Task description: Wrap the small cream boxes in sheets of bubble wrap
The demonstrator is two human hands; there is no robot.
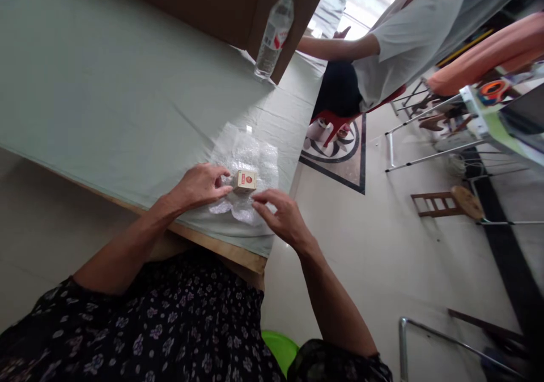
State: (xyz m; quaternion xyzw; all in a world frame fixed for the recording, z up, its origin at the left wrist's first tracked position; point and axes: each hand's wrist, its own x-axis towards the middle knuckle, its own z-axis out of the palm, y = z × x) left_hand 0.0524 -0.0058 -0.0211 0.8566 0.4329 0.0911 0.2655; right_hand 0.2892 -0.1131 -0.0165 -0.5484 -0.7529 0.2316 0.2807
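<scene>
A small cream box with a red printed mark sits on a sheet of bubble wrap, which lies spread near the table's right corner. My left hand is beside the box's left side, thumb and fingers apart, with nothing between them. To the right of the box, my right hand hovers over the wrap's edge with its thumb and fingers parted and nothing held. Whether the left fingertips touch the box I cannot tell.
A clear plastic bottle stands on the cloth-covered table against a large brown box. Beyond the table a person in a white shirt sits on a red chair. A wooden stool and a green bin are on the floor.
</scene>
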